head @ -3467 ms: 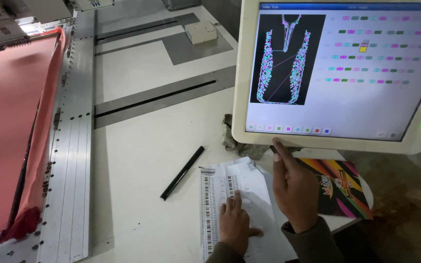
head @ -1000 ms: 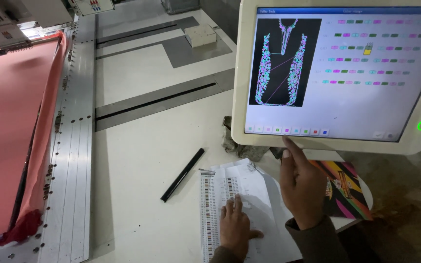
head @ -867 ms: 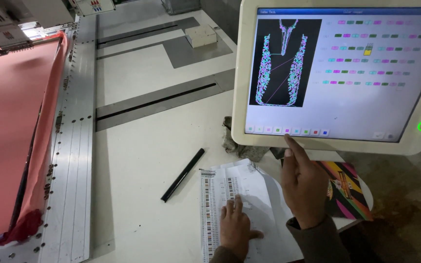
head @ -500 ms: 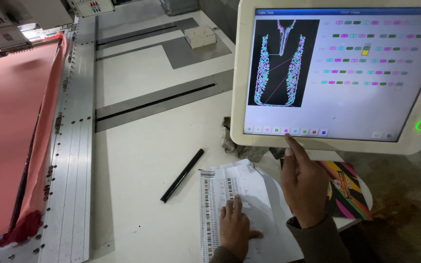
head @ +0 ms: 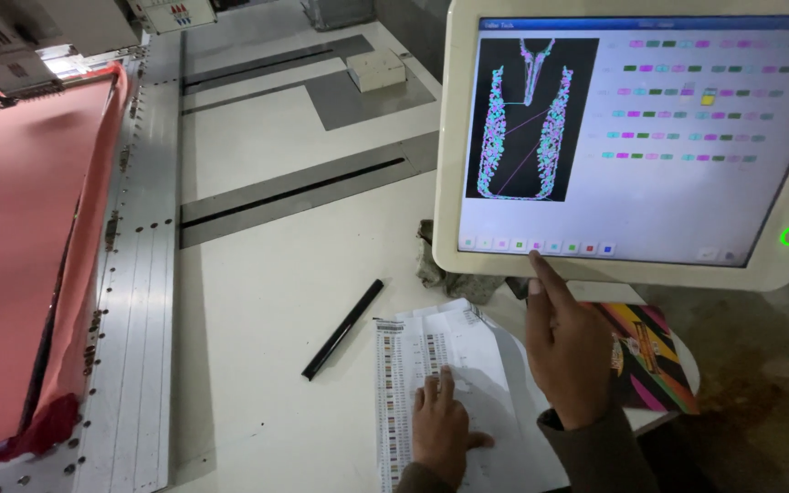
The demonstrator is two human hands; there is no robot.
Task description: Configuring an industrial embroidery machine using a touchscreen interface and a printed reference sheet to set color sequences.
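I'm looking at an embroidery workshop: pink cloth stretched in a metal frame at the left under a machine head, a wide white tabletop, and a touchscreen at upper right showing a neckline stitch pattern.

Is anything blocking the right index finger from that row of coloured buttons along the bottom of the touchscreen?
Nothing visible does. The right hand is raised with its index fingertip right at the lower edge of the white-framed touchscreen, by the row of small coloured buttons.
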